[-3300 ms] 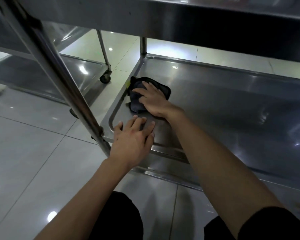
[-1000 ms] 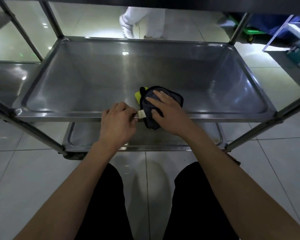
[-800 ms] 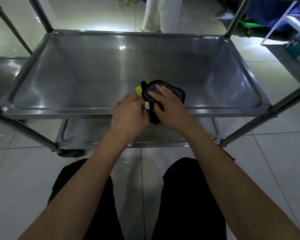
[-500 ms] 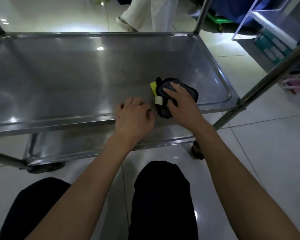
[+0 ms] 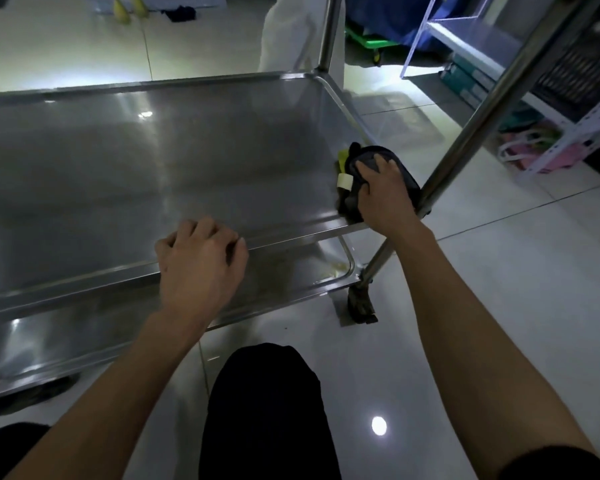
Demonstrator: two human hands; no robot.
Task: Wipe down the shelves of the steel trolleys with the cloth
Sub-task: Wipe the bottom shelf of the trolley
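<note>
At the near right corner of the trolley's middle shelf (image 5: 125, 188), the right hand (image 5: 383, 194) lies flat on the dark cloth (image 5: 394, 164), fingers spread and pressing it to the steel, not curled round it (a yellow edge and a pale tag poke out on the cloth's left side). Further left, the left hand (image 5: 200, 263) rests on the shelf's front rim, fingers bent over the lip and holding nothing. Below sits the lower shelf (image 5: 284, 271), with a caster (image 5: 361, 304) under the right post (image 5: 492, 95). Someone in white trousers (image 5: 288, 32) stands beyond the trolley.
</note>
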